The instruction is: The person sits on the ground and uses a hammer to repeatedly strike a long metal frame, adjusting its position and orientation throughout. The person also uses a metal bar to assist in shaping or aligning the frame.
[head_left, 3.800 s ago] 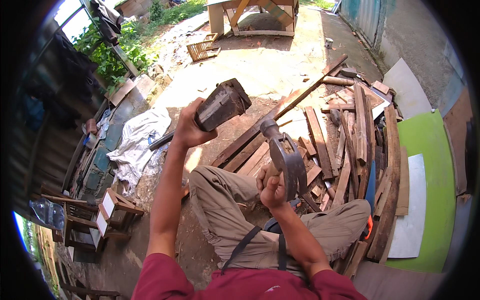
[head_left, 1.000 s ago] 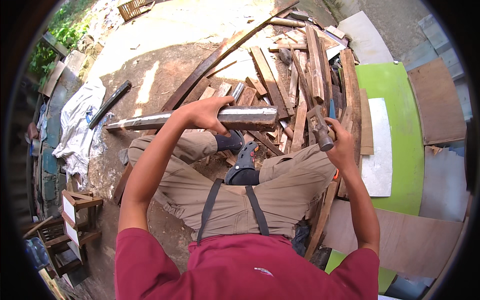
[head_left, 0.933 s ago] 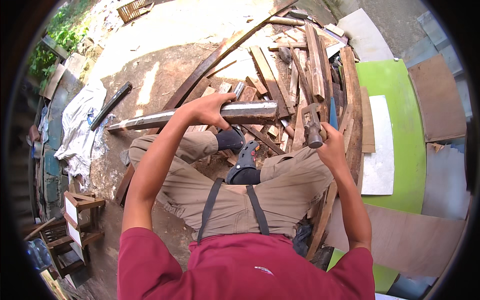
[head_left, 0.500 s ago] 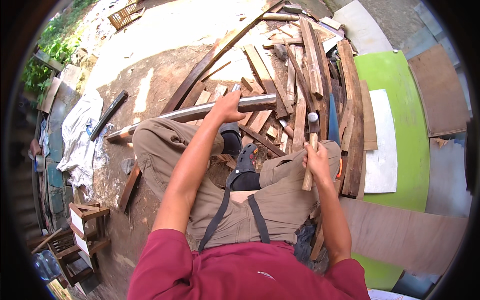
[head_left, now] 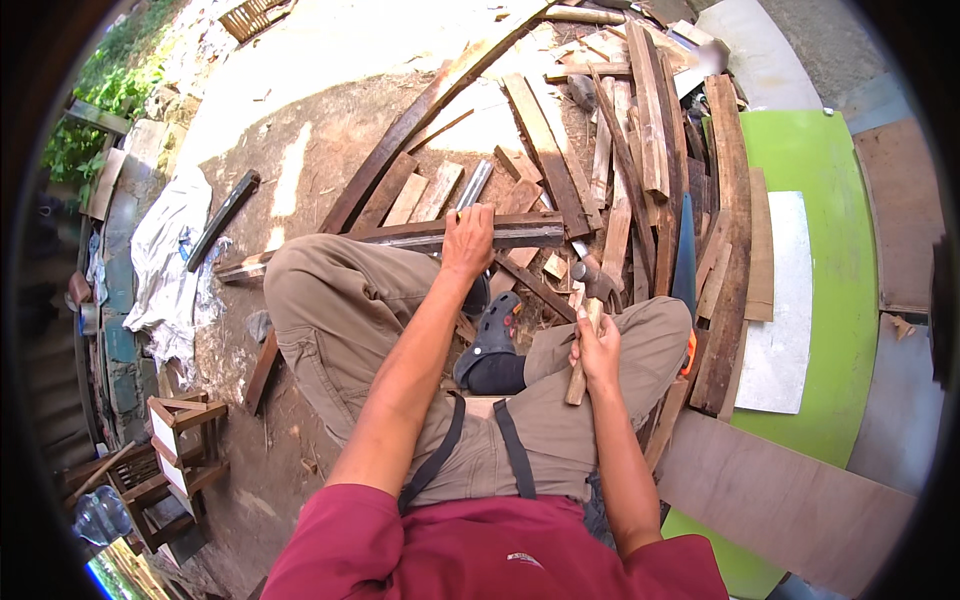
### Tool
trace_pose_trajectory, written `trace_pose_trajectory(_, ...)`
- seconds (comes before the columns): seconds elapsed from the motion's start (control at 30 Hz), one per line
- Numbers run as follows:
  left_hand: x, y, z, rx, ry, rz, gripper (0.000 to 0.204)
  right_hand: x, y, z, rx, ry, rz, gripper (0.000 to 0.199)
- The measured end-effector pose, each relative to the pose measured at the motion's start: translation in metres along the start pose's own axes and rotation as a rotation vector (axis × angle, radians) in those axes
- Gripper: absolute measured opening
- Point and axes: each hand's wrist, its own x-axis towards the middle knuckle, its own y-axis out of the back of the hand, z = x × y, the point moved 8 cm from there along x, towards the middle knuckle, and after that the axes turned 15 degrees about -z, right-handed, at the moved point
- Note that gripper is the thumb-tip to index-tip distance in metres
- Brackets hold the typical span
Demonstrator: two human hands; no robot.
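I sit cross-legged on the ground in khaki trousers. My left hand (head_left: 467, 240) grips a long dark wooden strip (head_left: 400, 237) that lies flat across my left knee, its left end reaching past the knee. My right hand (head_left: 597, 347) is closed round the wooden handle of a hammer (head_left: 590, 300), whose metal head points away from me and rests low, just beyond my right knee among the scrap wood. A grey sandal (head_left: 488, 335) on my foot lies between the two hands.
A pile of wooden planks and offcuts (head_left: 620, 150) spreads ahead and to the right. A green board (head_left: 850, 240) with a white sheet (head_left: 785, 300) lies at right, a brown plywood panel (head_left: 780, 500) below it. White cloth (head_left: 170, 260) and small wooden frames (head_left: 170, 450) are at left.
The wooden strip has come down from mid-air to rest across my left knee. The hammer has dropped from a raised position to low beside my right knee.
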Motion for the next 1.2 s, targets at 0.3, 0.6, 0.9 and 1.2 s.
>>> trace_pose_trajectory(0.3,-0.007,0.006,0.016,-0.033,0.006,-0.161,0.073,0.014,0.021,0.017,0.141,-0.103,0.012,0.016)
trace_pose_trajectory(0.6,0.0,0.006,0.007,-0.042,0.009,-0.143,0.068,0.018,0.032,0.023,0.217,-0.065,0.008,0.013)
trace_pose_trajectory(0.9,-0.013,-0.075,0.018,-0.105,-0.13,-0.681,0.087,0.011,0.032,0.022,0.26,-0.042,0.039,0.014)
trace_pose_trajectory(1.2,0.018,-0.077,0.01,0.043,0.022,-0.242,0.068,0.018,0.033,0.032,0.15,-0.142,0.063,0.015)
